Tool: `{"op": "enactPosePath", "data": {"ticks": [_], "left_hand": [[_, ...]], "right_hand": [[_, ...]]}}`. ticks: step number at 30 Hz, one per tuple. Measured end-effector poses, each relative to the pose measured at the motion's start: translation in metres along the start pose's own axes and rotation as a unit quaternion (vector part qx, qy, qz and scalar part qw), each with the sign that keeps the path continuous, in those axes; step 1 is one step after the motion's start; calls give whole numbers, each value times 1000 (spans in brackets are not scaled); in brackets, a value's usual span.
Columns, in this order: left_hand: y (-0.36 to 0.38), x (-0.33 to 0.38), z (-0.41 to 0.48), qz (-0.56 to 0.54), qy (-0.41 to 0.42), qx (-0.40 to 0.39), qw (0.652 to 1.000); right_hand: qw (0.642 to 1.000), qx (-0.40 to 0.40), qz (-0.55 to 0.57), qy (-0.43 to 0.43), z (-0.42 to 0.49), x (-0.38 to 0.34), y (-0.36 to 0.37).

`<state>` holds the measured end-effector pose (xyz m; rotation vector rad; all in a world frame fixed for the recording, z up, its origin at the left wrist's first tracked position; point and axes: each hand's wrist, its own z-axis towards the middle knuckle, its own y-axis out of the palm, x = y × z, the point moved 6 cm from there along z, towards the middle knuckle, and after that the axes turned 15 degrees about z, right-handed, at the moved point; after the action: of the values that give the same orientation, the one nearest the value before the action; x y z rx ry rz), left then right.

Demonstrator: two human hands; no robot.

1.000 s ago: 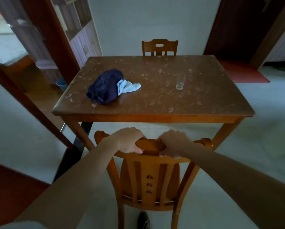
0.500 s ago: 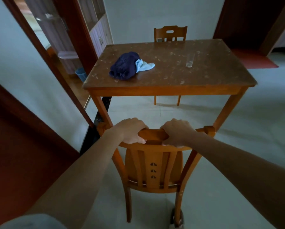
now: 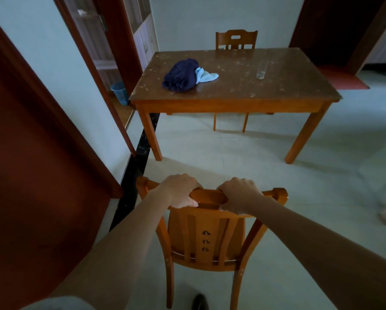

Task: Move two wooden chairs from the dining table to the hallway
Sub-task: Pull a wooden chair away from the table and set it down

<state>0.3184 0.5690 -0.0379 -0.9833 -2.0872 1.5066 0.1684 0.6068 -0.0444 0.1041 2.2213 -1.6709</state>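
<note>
A wooden chair (image 3: 206,240) with a slatted back stands right in front of me, well clear of the dining table (image 3: 232,101). My left hand (image 3: 179,190) and my right hand (image 3: 240,194) both grip its curved top rail, side by side. A second wooden chair (image 3: 236,39) is tucked in at the table's far side, its back showing above the tabletop and its legs below.
On the table lie a dark blue cloth bundle (image 3: 180,74) with a light blue cloth (image 3: 204,76) and a clear glass (image 3: 261,70). A dark red door (image 3: 30,175) is close on my left. A blue bin (image 3: 119,93) sits by the left doorway. Pale tiled floor spreads to the right.
The chair and I have moved backwards away from the table; the gap between chair and table has grown. Both hands keep their grip on the top rail.
</note>
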Motion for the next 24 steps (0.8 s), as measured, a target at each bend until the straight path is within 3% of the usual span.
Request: {"op": "enactPosePath", "data": {"ticks": [8,17,24], "left_hand": [[40,43,-77,-4,-29,6,1000],[85,99,-146,26,-4,50,998],[140,127,-182,-32,9,48,998]], "right_hand": [[1000,11,-20,2,-72,-36,49],[999,18,-11,25,-151,-66,107],[997,20,14,72,-205,-87,152]]}}
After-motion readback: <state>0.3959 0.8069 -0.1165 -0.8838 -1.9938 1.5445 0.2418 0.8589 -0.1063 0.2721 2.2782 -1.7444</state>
